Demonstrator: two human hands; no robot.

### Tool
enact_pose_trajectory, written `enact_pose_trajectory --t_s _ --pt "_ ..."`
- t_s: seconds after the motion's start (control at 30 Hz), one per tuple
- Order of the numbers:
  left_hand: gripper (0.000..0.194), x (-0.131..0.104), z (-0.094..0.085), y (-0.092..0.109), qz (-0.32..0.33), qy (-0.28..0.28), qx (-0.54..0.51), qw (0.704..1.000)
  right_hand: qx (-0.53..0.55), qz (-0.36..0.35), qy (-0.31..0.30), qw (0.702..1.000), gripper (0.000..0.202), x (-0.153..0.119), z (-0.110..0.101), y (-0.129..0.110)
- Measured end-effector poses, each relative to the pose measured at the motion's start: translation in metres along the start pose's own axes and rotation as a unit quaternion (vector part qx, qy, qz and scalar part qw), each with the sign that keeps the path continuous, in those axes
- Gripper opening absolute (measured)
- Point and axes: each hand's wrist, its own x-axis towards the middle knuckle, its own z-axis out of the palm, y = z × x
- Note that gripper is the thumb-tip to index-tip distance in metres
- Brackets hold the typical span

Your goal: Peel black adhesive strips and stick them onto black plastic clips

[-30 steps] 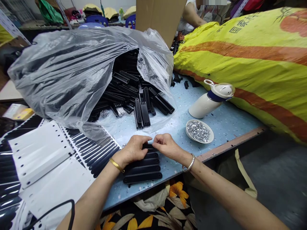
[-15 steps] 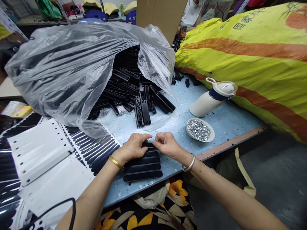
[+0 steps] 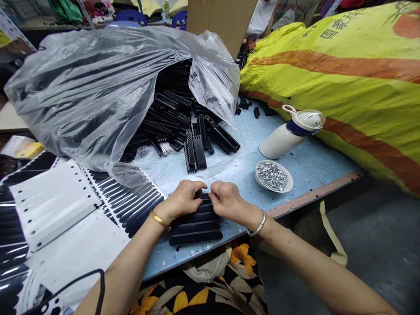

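Note:
Several long black plastic bars (image 3: 196, 238) lie side by side in a row near the front edge of the table. My left hand (image 3: 185, 199) is curled over the far end of this row, its thumb on the farthest bar and its fingers bent around the far side. At that bar's right end, my right hand (image 3: 228, 202) has its fingers closed in a pinch, touching the bar. Whatever sits between those fingertips is hidden. A white bowl (image 3: 289, 186) of small shiny metal pieces (image 3: 272, 175) stands right of my right hand.
Beyond my hands, a clear plastic bag (image 3: 88, 92) spills black ribbed pieces (image 3: 197, 151). A white bottle (image 3: 278, 142) with a blue band stands behind the bowl. A large yellow sack (image 3: 344, 83) bulges over the right side. White sheets and black strips (image 3: 131, 203) lie left.
My right hand has turned slightly, its knuckles rolling over and its fingertips pressing lower at the bar's end. My left hand stays nearly still.

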Motion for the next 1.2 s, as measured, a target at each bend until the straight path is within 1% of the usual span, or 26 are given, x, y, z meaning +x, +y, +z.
enact_pose_trajectory --t_s 0.1,0.27,0.4,0.6,0.73,0.83,1.0,1.1,1.2 --pt "0.047 0.0 0.0 0.0 0.0 0.001 0.009 1.0 -0.004 0.007 -0.011 1.0 0.016 0.0 -0.001 0.001" --pt "0.046 0.001 0.0 -0.002 -0.001 -0.003 0.016 1.0 0.005 0.037 -0.039 0.999 0.018 0.005 -0.001 0.004" --pt "0.046 0.001 0.0 -0.002 0.005 0.004 0.015 1.0 0.009 0.051 -0.061 0.997 0.018 0.01 -0.003 0.003" --pt "0.032 0.0 -0.001 -0.003 0.023 -0.01 -0.024 0.999 -0.007 0.052 -0.081 0.995 0.021 0.015 -0.009 -0.004" --pt "0.032 0.0 -0.001 -0.004 0.019 -0.016 -0.034 0.999 -0.004 0.05 -0.089 0.995 0.025 0.017 -0.014 -0.007" --pt "0.031 0.001 -0.002 -0.003 0.018 -0.02 -0.031 0.999 0.026 0.05 -0.103 0.993 0.025 0.017 -0.017 -0.006" --pt "0.029 0.001 -0.002 -0.002 0.009 -0.02 -0.023 1.0 0.113 0.061 -0.13 0.983 0.022 0.012 -0.021 0.003" --pt "0.028 0.001 -0.002 -0.002 0.008 -0.019 -0.028 0.999 0.16 0.079 -0.13 0.975 0.02 0.007 -0.02 0.011" --pt "0.028 0.002 -0.002 -0.002 0.008 -0.017 -0.029 0.999 0.193 0.102 -0.115 0.969 0.018 0.001 -0.016 0.018"
